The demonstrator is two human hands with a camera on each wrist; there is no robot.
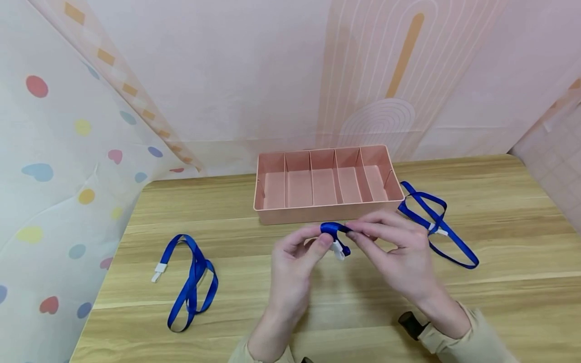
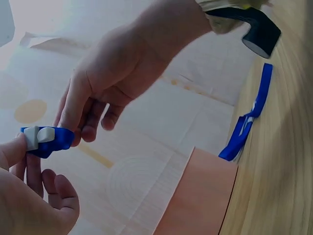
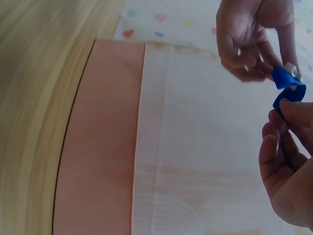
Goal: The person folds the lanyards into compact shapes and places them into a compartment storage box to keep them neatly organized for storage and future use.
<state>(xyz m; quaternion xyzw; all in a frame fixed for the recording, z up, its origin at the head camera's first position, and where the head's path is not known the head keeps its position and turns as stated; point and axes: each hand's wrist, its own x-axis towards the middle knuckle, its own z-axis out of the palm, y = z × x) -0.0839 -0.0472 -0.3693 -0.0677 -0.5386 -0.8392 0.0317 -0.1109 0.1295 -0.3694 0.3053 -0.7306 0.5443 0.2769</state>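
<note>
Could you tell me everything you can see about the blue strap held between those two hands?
The blue strap is a flat, slightly shiny ribbon that looks like fabric, gathered into a small, curled bundle. A white fitting, seemingly plastic, sits against its folds. The left hand pinches the bundle near the fitting, while the right hand pinches another part of the ribbon. It is held above the table, on the person's side of the pink box. Fingers hide some of it.
</note>
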